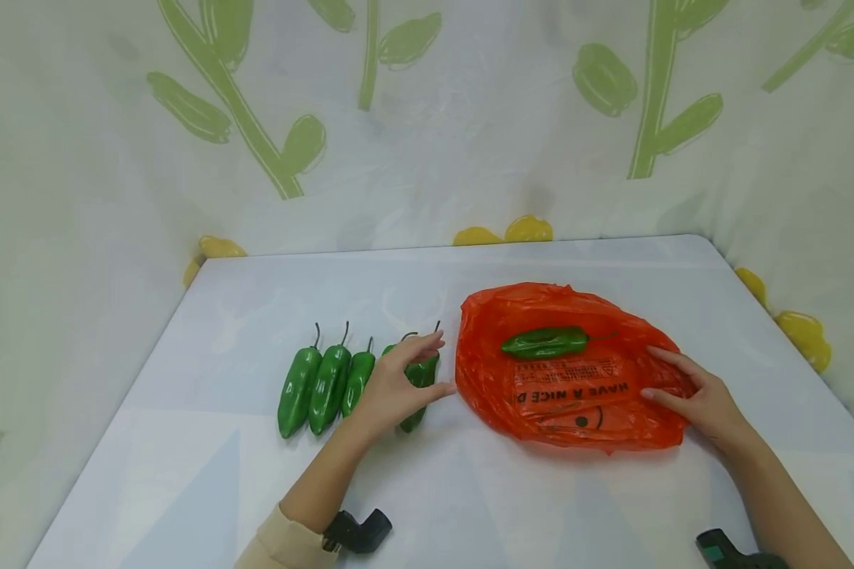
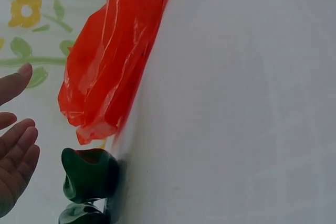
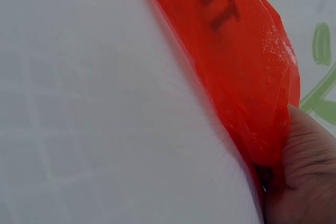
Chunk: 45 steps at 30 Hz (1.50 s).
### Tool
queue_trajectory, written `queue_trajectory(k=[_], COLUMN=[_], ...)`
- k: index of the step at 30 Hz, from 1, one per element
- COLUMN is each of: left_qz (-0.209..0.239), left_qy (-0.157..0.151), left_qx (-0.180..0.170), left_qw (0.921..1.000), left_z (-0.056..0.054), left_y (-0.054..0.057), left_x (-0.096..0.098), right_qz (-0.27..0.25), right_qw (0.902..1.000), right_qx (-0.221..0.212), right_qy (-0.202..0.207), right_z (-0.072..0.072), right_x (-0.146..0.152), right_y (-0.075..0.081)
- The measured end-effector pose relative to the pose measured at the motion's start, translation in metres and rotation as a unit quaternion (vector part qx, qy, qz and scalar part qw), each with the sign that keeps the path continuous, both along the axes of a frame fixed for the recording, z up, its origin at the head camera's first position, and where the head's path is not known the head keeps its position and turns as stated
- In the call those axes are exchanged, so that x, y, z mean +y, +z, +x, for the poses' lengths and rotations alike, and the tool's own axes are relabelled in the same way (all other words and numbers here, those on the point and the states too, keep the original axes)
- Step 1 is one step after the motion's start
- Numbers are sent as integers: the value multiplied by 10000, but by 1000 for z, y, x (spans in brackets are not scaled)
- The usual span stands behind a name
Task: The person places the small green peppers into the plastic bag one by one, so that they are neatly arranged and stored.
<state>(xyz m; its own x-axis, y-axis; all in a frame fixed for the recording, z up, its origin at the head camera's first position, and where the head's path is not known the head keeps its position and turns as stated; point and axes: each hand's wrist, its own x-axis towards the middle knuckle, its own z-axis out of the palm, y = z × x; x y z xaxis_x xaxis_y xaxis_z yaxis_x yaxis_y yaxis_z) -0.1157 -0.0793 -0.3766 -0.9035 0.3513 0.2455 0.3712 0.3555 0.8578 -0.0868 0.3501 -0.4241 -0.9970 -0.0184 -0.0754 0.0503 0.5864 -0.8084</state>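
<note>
A red plastic bag [image 1: 569, 431] with black print is spread on the table, and one green chili pepper [image 1: 544, 342] lies on top of it, stem pointing right. Left of the bag, several more green chili peppers [image 1: 299, 393] lie in a row, stems toward the far side. My left hand [image 1: 394, 383] hovers over the row's right end, partly hiding peppers there; its thumb tip is near the bag's left edge. In the left wrist view its fingers [image 2: 21, 145] are spread and hold nothing. My right hand [image 1: 708, 403] rests at the bag's right edge, fingers apart, its thumb [image 3: 302, 140] against the plastic.
The white table [image 1: 470, 506] has its far edge against a wall covering [image 1: 470, 158] printed with green plants and yellow flowers. Black wrist devices [image 1: 359, 532] are on both forearms near the front.
</note>
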Motion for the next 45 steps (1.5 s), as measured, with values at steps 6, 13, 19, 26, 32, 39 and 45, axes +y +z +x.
queue_trajectory(k=[6, 13, 19, 26, 32, 39, 45], left_qz=[53, -152, -81, -54, -100, -156, -157], left_qy=[125, 374, 506, 772, 987, 1241, 1457], left_qx=[126, 206, 339, 344, 314, 378, 200], left_qw=[9998, 9990, 9981, 9964, 9946, 9914, 9890], left_z=[0, 1, 0, 0, -1, -2, -1], left_y=[-3, -3, -2, -1, 1, 2, 0], left_x=[-16, -31, -39, -52, -65, -82, -96], right_qz=[104, 11, 140, 107, 138, 144, 40], right_qw=[9999, 9999, 9998, 9998, 9995, 9995, 9996], right_qx=[-39, -68, -162, -188, -273, -289, -291], right_qy=[15, 85, 26, 24, 1, -30, -57], right_z=[-3, -5, -3, -4, -4, -4, -2], right_x=[-2, -4, -3, -2, -1, 0, -1], right_y=[1, 1, 2, 3, 4, 3, 3])
